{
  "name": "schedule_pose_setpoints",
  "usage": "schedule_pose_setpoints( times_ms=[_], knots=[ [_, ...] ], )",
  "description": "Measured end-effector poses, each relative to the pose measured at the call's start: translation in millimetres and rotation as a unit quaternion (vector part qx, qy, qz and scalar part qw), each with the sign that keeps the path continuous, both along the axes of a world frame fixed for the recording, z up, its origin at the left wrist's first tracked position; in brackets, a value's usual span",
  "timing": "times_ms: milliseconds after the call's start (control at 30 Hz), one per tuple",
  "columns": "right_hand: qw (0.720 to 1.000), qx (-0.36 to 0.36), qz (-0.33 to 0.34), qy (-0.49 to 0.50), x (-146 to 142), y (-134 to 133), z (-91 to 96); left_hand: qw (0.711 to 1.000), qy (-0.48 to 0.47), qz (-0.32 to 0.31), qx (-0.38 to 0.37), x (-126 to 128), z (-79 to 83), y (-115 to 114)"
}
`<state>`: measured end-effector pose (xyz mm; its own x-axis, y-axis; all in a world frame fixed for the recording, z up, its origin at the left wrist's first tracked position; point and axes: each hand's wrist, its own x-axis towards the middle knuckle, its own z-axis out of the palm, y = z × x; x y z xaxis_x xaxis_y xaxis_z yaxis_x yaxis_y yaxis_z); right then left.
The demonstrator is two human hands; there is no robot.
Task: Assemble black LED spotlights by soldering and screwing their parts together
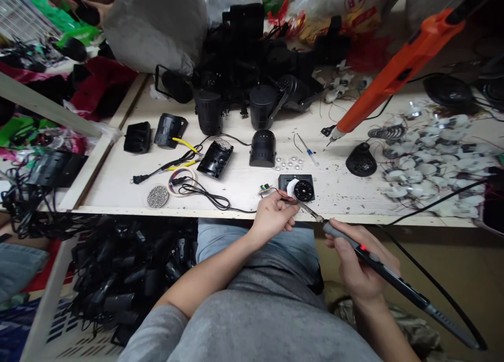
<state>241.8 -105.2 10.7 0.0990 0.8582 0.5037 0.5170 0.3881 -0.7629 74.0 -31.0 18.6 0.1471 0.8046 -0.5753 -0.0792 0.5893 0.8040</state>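
My right hand (pixel 360 257) is wrapped round a soldering iron (pixel 374 267) with a glowing red light. Its metal tip reaches left toward the fingertips of my left hand (pixel 275 212). Those fingers are pinched together at the bench edge on something small, seemingly thin wire, which I cannot make out. Just beyond them a round black disc (pixel 303 190) with a white part beside it rests on a black block (pixel 285 181). A small circuit board (pixel 265 187) with thin wires lies beside my left fingers. A black cord (pixel 212 198) runs up to that hand from the left.
An orange electric screwdriver (pixel 394 73) hangs over the bench at right. Many white wired parts (pixel 437 157) are heaped there. Black housings (pixel 262 149), yellow-handled pliers (pixel 185 144) and a tin of metal wool (pixel 158 196) lie left. A crate of black parts (pixel 129 283) stands below.
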Motion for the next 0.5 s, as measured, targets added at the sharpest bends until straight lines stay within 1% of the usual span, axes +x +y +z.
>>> schedule_pose_setpoints(
  times_ms=[200, 500],
  knots=[
    [1.000, 0.021, 0.000, -0.021, -3.5, 1.2, 5.9, 1.000, -0.008, 0.005, 0.008, 0.1, 0.7, -0.5],
    [0.999, 0.021, 0.003, -0.042, -4.8, 3.9, 4.4, 1.000, -0.002, 0.001, 0.012, -0.3, -1.6, -1.5]
  ],
)
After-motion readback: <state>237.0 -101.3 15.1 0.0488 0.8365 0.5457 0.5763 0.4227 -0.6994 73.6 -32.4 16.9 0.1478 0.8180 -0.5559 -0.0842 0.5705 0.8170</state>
